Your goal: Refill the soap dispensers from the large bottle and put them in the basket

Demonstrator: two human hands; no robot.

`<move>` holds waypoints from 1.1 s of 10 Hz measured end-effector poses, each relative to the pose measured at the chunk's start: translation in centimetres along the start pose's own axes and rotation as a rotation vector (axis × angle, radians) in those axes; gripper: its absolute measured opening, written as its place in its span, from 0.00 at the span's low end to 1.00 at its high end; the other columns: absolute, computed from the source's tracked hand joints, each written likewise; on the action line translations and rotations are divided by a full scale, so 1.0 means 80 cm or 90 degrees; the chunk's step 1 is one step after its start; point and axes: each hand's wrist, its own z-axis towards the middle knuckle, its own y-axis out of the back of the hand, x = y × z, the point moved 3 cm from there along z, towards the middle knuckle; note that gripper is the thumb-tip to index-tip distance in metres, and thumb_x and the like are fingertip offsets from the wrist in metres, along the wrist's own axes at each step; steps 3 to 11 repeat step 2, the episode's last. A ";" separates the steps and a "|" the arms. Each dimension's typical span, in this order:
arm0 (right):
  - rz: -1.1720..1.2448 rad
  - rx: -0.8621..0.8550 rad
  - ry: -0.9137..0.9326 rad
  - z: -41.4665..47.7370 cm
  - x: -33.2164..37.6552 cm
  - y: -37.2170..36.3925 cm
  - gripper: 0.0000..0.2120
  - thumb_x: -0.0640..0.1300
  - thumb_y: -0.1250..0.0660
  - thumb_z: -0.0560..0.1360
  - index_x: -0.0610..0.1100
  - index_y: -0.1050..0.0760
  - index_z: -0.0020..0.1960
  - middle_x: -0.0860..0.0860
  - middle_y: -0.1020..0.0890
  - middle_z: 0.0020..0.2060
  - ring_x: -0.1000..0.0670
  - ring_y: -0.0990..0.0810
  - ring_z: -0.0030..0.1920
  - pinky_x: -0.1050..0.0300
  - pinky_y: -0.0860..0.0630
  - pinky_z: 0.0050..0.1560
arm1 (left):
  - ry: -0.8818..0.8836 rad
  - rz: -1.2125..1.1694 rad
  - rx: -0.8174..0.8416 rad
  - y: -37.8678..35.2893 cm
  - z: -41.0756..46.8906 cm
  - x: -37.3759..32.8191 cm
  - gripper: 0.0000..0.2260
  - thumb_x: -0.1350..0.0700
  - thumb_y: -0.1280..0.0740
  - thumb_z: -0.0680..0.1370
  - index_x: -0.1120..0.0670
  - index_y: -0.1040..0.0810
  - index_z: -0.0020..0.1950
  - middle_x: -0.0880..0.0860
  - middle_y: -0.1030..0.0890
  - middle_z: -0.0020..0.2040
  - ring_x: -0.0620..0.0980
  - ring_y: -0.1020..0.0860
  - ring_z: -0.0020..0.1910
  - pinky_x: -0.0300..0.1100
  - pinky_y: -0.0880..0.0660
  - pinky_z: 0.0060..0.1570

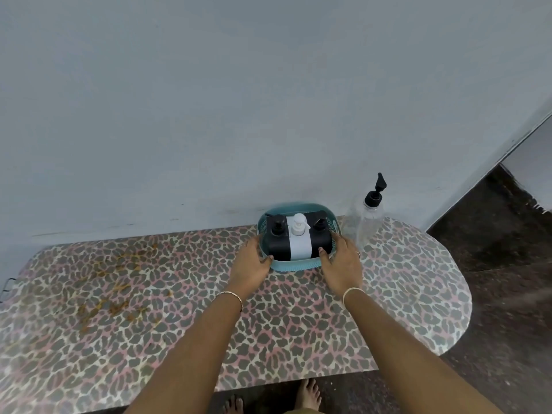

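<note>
Nearest to the camera, two bare forearms reach forward over the leopard-patterned worktop [179, 294]. They end at the left hand [252, 265] and the right hand [340, 264]. Each hand is at one short end of the teal basket [295, 265].

The basket's long axis runs from left to right, so it lies exactly between the two hands, and neither hand is nearer than the other. The fingers of the left hand [250, 245] are curled round the left end, with the thumb over the front rim. The fingers of the right hand [343, 242] hold the right end in the same way. Both hands therefore grip the basket itself and nothing else.

Inside the basket three dispensers stand in a row along the long axis: a black one [277, 234], a white one [298, 231] and a second black one [321, 231].

I judge that the task is nearly finished, and that any lift or slide must be made with both hands evenly so that the row does not tip.

Farther away, just beside the basket's right end, the large clear bottle [369, 222] stands upright and looks almost empty. Behind everything is the pale wall [239, 115].
</note>
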 end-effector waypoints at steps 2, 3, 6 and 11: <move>-0.021 -0.020 0.003 -0.034 0.013 0.006 0.21 0.43 0.37 0.78 0.43 0.33 0.70 0.47 0.34 0.68 0.45 0.28 0.64 0.50 0.29 0.62 | 0.000 0.031 0.007 0.012 -0.019 0.035 0.29 0.53 0.31 0.77 0.52 0.39 0.75 0.53 0.29 0.70 0.52 0.26 0.65 0.49 0.28 0.64; -0.021 -0.020 0.003 -0.034 0.013 0.006 0.21 0.43 0.37 0.78 0.43 0.33 0.70 0.47 0.34 0.68 0.45 0.28 0.64 0.50 0.29 0.62 | 0.000 0.031 0.007 0.012 -0.019 0.035 0.29 0.53 0.31 0.77 0.52 0.39 0.75 0.53 0.29 0.70 0.52 0.26 0.65 0.49 0.28 0.64; -0.021 -0.020 0.003 -0.034 0.013 0.006 0.21 0.43 0.37 0.78 0.43 0.33 0.70 0.47 0.34 0.68 0.45 0.28 0.64 0.50 0.29 0.62 | 0.000 0.031 0.007 0.012 -0.019 0.035 0.29 0.53 0.31 0.77 0.52 0.39 0.75 0.53 0.29 0.70 0.52 0.26 0.65 0.49 0.28 0.64; -0.021 -0.020 0.003 -0.034 0.013 0.006 0.21 0.43 0.37 0.78 0.43 0.33 0.70 0.47 0.34 0.68 0.45 0.28 0.64 0.50 0.29 0.62 | 0.000 0.031 0.007 0.012 -0.019 0.035 0.29 0.53 0.31 0.77 0.52 0.39 0.75 0.53 0.29 0.70 0.52 0.26 0.65 0.49 0.28 0.64</move>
